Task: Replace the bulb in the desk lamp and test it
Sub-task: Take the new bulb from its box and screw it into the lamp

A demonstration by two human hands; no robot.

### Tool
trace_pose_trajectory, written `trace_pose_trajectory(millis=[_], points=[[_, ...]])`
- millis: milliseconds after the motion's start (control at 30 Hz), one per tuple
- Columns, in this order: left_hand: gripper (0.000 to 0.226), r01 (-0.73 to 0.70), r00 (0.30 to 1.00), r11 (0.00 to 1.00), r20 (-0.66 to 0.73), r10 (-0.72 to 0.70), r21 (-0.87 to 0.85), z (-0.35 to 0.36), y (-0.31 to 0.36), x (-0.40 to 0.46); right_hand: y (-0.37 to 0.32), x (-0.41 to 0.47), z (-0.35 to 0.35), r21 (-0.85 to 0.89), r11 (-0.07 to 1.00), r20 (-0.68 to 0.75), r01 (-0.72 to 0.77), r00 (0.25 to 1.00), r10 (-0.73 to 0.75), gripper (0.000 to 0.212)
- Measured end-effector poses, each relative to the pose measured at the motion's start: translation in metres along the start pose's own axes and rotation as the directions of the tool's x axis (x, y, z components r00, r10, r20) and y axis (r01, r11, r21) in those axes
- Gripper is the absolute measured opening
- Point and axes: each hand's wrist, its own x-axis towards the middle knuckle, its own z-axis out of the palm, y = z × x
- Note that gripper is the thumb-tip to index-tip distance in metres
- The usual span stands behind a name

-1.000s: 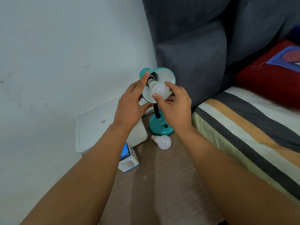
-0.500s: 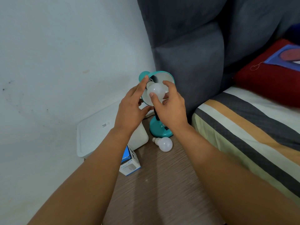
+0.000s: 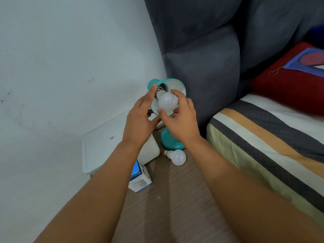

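Lower centre of the frame: a brown wood-grain worktop (image 3: pixel 175 207) is carrying everything listed below.

Lower centre-left: a small blue-and-white cardboard bulb box (image 3: pixel 140 179) is lying on the worktop, partly under the left forearm.

Centre: a loose white frosted spare bulb (image 3: pixel 178 157) is lying on its side on the worktop, just beside the lamp's round teal base (image 3: pixel 171 140), screw cap pointing upper left.

Centre-left: a white plastic lidded storage box (image 3: pixel 100 148) is sitting against the wall.

Right side: a bed with a striped cover (image 3: pixel 263 137) is running alongside the worktop.

Centre, slightly above: the left hand (image 3: pixel 140 120) is bracing the teal metal lamp shade (image 3: pixel 172 84), fingers extended along its left rim, thumb underneath. The right hand (image 3: pixel 180 118) is grasping a white frosted round bulb (image 3: pixel 167 101) with thumb and fingertips; the bulb is sitting at the shade's mouth, its metal thread still showing at the socket.

Upper centre and right: a dark grey upholstered headboard (image 3: pixel 201 58) and a red cushion (image 3: pixel 289 85) are standing behind.
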Motion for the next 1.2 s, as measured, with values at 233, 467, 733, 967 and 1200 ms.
trace_pose_trajectory(millis=[233, 467, 733, 967, 1200], points=[[0.096, 0.008, 1.0, 1.0, 0.018, -0.009, 0.013, 0.001, -0.001, 0.0, 0.003, 0.003, 0.001, 0.014, 1.0, -0.046, -0.009, 0.999, 0.009, 0.067], [0.096, 0.002, 1.0, 1.0, 0.011, -0.003, 0.013, 0.001, 0.0, 0.0, 0.005, 0.003, 0.0, -0.011, 0.998, -0.01, 0.061, 0.998, -0.061, 0.067], [0.097, 0.008, 1.0, 1.0, 0.022, -0.008, 0.027, 0.002, 0.0, 0.0, 0.011, 0.008, 0.0, -0.043, 0.996, -0.021, -0.075, 0.997, 0.074, 0.06], [0.095, 0.013, 1.0, 1.0, 0.022, -0.013, 0.019, 0.002, 0.001, 0.0, 0.014, 0.002, -0.002, -0.037, 0.999, -0.006, 0.017, 1.0, -0.017, 0.071], [0.095, 0.019, 1.0, 1.0, 0.017, -0.019, -0.003, 0.002, -0.001, 0.0, 0.014, 0.002, -0.003, -0.051, 0.998, -0.038, -0.024, 0.999, 0.022, 0.063]])
